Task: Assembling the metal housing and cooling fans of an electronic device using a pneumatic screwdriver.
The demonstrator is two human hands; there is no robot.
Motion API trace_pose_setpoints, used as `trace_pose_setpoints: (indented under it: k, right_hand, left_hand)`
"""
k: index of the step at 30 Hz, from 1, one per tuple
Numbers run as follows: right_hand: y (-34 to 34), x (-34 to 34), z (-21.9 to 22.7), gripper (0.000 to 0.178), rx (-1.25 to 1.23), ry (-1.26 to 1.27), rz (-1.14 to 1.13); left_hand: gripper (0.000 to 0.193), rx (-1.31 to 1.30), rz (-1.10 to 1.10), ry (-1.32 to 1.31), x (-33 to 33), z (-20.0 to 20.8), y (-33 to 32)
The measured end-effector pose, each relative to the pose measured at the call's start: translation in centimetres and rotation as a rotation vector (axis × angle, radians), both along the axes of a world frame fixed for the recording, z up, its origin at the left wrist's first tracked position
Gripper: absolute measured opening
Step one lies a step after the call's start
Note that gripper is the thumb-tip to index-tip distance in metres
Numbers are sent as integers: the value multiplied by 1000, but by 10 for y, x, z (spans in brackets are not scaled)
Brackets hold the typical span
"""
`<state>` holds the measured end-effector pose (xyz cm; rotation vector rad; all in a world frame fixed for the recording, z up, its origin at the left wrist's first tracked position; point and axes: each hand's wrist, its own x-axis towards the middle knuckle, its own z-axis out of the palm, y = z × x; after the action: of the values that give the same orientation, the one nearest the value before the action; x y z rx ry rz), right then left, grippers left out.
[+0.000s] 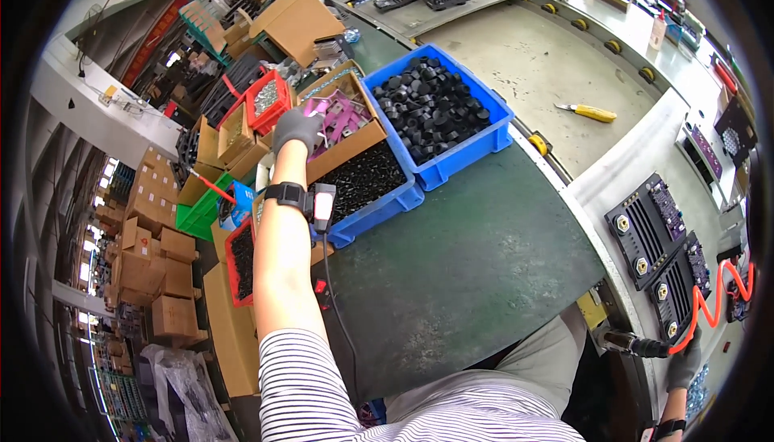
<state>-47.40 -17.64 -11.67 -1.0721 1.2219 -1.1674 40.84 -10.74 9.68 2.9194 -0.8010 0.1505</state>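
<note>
My left hand (297,130), in a dark grey glove, reaches over the edge of a cardboard box (348,150) of purple metal brackets (339,117). Its fingers look curled in among the brackets; which piece they grip, if any, is hidden. Far to the right, my right hand (684,364), also gloved, is beside the hose end of a black power screwdriver (637,344). A red coiled hose (700,313) runs up from there, and the hand's fingers are mostly hidden. Black finned plates (645,228) with purple circuit boards and brass-coloured fittings lie just beyond that hand.
A blue bin (463,164) of black round caps stands beside another blue bin (407,198) of small black screws. Red bins (270,103) of small parts stand behind. A yellow-handled cutter (592,112) lies on the far bench. A cable (343,321) crosses the green mat (468,273).
</note>
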Motion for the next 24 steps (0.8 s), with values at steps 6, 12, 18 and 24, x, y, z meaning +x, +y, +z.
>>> trace_pose_setpoints:
  k: [6, 12, 18, 24]
  right_hand:
    - [15, 6, 23, 42, -164, 1041, -3]
    - [5, -25, 16, 43, 26, 1017, -219]
    - [-1, 19, 58, 42, 187, 267, -116]
    - [9, 18, 68, 35, 146, 194, 7]
  left_hand:
    - [32, -659, -141, 6, -25, 8, 1]
    - [22, -838, -444, 788, -155, 4, 1]
    - [30, -203, -621, 1014, -258, -112, 45]
    - [46, -324, -890, 222, -290, -98, 62]
